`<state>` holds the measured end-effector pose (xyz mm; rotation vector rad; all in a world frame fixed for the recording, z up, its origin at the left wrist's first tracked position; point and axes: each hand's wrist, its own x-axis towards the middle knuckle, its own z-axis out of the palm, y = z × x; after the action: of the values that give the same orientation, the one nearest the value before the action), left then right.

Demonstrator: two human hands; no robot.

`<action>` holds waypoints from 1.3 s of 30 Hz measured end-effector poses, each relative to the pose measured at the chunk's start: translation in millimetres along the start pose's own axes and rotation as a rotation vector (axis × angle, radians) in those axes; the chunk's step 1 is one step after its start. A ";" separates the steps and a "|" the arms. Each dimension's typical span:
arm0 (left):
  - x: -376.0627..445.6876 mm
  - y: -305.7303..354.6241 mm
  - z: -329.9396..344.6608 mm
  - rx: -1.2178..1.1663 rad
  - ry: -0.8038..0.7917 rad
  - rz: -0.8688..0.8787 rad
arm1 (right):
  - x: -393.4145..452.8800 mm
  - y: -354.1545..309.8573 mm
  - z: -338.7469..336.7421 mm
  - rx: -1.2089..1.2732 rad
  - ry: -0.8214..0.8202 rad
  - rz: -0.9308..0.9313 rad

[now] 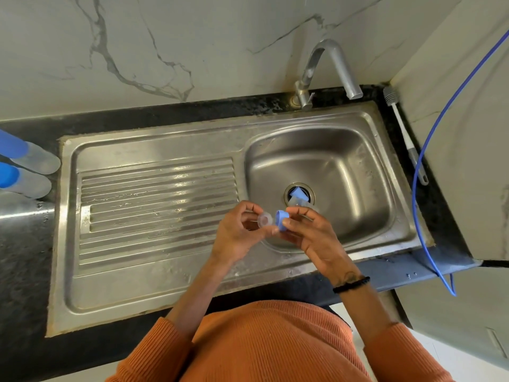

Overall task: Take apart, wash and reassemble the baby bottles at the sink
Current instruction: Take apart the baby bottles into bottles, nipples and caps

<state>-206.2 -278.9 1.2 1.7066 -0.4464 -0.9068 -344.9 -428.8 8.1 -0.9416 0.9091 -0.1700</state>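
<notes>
Over the front left edge of the steel sink basin [358, 166], my left hand [237, 232] pinches a clear silicone teat [265, 219]. Right beside it, my right hand [311, 235] grips a blue screw ring [282, 218]; the two parts almost touch. Down in the basin, a clear bottle part with a blue piece [298, 194] lies over the drain. Two more baby bottles with blue caps [30, 158] [22, 181] lie on the dark counter at the far left.
The steel tap [330, 64] arches over the back of the basin, with no water running. A ribbed draining board [157, 199] fills the left half of the sink. A bottle brush [402, 128] lies on the counter to the right, next to a blue hose [429, 139].
</notes>
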 end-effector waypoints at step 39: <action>34.3 -11.9 23.0 0.152 0.019 -0.165 | 96.3 25.0 -20.4 0.126 0.155 0.329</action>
<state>-203.6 -313.5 -24.2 1.9114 -0.3732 -0.9953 -305.3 -474.0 -73.7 -0.6577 1.1696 -0.0186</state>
